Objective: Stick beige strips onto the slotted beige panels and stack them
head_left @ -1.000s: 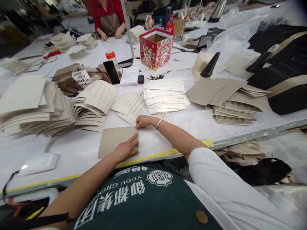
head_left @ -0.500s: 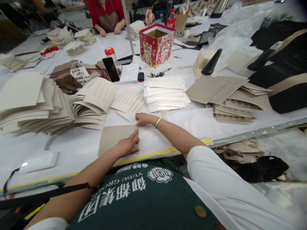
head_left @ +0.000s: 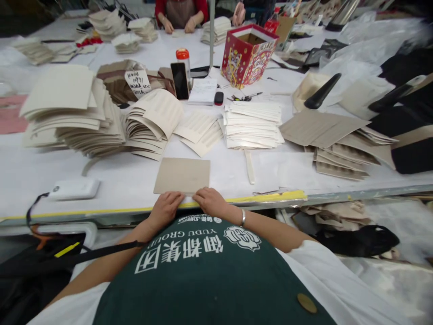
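A flat grey-beige sheet [head_left: 182, 175], leather-like or card, lies at the table's front edge. My left hand [head_left: 167, 207] is closed, its fingertips at the sheet's near edge, left of its middle. Close beside it, my right hand [head_left: 210, 201] pinches the same edge by the right corner. The thumbs are mostly hidden beneath. Just right of the sheet lies a white flat-handled tool [head_left: 249, 168], its far end meeting a stack of white strips [head_left: 252, 126]. A few pale pieces with raised bands [head_left: 199, 133] rest beyond the sheet.
Tall piles of beige pieces [head_left: 61, 90] stand at left, near a white power bank [head_left: 75, 188]. Brown panels [head_left: 324, 128] lie at right. Behind are a phone [head_left: 179, 81], a notebook [head_left: 202, 91], a red box [head_left: 248, 56] and a post [head_left: 212, 36]. A co-worker sits opposite.
Both hands have moved down to the sheet's near edge; before, they were at its right side. The white tool, hidden earlier under my right arm, is visible. The view has shifted.
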A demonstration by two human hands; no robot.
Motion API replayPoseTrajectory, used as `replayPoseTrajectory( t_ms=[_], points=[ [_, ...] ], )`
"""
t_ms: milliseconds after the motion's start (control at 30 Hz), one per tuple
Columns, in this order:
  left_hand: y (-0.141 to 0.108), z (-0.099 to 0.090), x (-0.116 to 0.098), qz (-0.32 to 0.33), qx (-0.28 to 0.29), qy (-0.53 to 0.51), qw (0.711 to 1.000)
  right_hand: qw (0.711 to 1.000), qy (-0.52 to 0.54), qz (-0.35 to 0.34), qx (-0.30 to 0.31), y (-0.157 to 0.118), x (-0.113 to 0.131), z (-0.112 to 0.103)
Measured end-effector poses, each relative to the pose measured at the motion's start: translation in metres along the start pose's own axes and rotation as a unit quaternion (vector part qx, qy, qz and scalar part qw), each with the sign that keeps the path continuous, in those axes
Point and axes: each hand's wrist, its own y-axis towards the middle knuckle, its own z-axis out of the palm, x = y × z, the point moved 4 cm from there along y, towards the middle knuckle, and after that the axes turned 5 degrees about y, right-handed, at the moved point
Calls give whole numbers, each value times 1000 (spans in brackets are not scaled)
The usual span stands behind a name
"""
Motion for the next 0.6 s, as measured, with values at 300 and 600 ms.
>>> replayPoseTrajectory(
  t_ms=[300, 600],
  points=[
    [-14, -1, 24, -68, -24, 13, 997, 995, -75, 61, -7, 0, 4, 7],
    [-5, -6, 41, -55, -57, -15, 997, 989, -44, 139, -31, 2, -5, -10]
  ],
)
